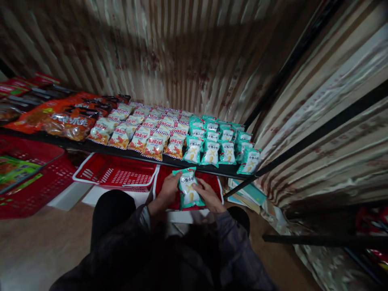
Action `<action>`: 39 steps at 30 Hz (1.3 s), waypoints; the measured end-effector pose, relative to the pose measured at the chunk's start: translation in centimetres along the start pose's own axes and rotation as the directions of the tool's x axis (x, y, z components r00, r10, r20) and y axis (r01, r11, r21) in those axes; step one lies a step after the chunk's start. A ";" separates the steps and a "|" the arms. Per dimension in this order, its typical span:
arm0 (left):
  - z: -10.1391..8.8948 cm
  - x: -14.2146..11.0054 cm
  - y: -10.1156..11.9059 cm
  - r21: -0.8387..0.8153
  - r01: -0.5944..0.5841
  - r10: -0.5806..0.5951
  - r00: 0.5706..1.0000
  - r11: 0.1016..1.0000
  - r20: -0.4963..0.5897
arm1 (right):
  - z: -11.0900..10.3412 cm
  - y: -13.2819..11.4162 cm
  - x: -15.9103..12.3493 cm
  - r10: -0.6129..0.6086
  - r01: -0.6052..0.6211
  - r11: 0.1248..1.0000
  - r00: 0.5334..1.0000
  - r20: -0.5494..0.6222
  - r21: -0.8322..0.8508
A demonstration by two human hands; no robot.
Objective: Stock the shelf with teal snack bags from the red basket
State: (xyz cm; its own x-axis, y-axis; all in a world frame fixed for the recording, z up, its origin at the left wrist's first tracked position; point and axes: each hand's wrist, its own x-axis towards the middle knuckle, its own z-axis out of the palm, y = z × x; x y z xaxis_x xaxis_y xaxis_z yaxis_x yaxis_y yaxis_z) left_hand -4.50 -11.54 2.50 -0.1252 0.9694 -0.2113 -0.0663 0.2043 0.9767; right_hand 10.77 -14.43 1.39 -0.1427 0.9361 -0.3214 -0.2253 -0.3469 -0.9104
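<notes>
Between my two hands is a teal and white snack bag [190, 189], held upright with its printed front facing me. My left hand [167, 189] grips its left edge, and my right hand [209, 195] has its right side, the thumb resting on the front. The fingers behind the bag are hidden. Just past the hands, matching teal snack bags [211, 152] stand in rows at the right end of a black shelf [133, 152]. White and red snack bags [154, 144] fill the rows to their left.
Below the shelf sit an empty-looking red basket [121, 171] with a white rim, another red basket [218, 188] under my hands, and a larger red basket [45, 190] at left. Orange snack packs [69, 121] lie farther left. A dark metal post [287, 139] slants at right before striped curtains [169, 52].
</notes>
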 end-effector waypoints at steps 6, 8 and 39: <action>1.8 -0.6 5.9 -0.476 -0.052 0.027 0.998 0.878 -0.059 | 0.5 -0.5 -3.5 -0.130 0.222 0.908 0.955 -0.265 0.356; 2.4 -0.6 7.2 -0.492 -0.068 0.043 0.997 0.868 -0.061 | 1.1 -0.4 -4.3 -0.104 0.237 0.871 0.945 -0.311 0.430; 6.3 -3.8 7.7 -0.306 0.174 -0.034 0.910 0.936 0.413 | 1.6 0.6 -4.8 -0.253 0.496 0.773 0.813 -0.524 0.396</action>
State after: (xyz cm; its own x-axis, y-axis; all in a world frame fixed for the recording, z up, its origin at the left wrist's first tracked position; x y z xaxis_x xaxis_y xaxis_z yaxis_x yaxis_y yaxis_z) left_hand 1.73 -12.78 11.06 0.2969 0.9316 -0.2098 -0.3866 0.3182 0.8656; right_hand 9.79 -19.19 2.74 0.4462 0.8792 -0.1671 -0.6266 0.1735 -0.7598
